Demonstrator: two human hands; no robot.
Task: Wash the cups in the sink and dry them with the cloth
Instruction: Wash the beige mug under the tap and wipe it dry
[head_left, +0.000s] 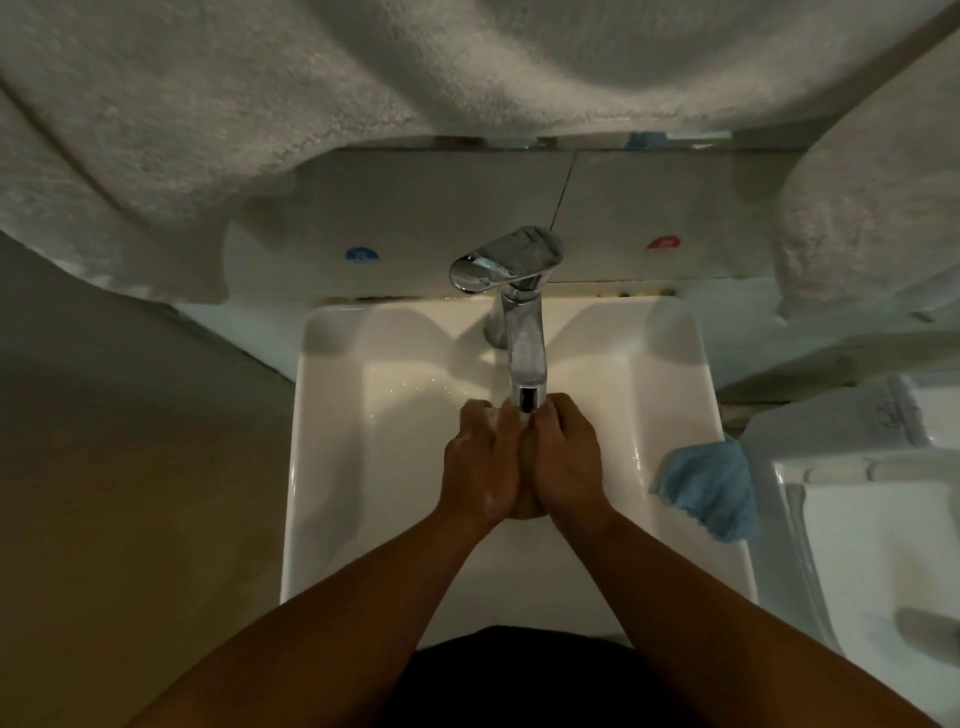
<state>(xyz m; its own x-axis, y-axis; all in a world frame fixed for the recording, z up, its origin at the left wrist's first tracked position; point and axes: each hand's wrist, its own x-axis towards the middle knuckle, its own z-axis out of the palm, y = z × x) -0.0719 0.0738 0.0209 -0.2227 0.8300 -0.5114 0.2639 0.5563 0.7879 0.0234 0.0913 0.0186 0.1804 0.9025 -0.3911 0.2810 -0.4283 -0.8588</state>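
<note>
White porcelain fills the head view: the sink (332, 467), with a chrome tap (522, 358) at its back edge. Directly under the tap's spout the left hand (480, 460) and the right hand (569, 460) press together, fingers curled around something pale, very likely a cup (527, 506); only its lower end shows, at the wrists. Water glistens on the basin just left of the spout, so I judge the washing to be under way and not finished. To the right of the tap, on the sink's right rim, lies the blue cloth (709, 488), bunched and untouched, so no drying has begun as far as I can tell. Other cups do not show. Grey towels (260, 93) hang above the tap.
</note>
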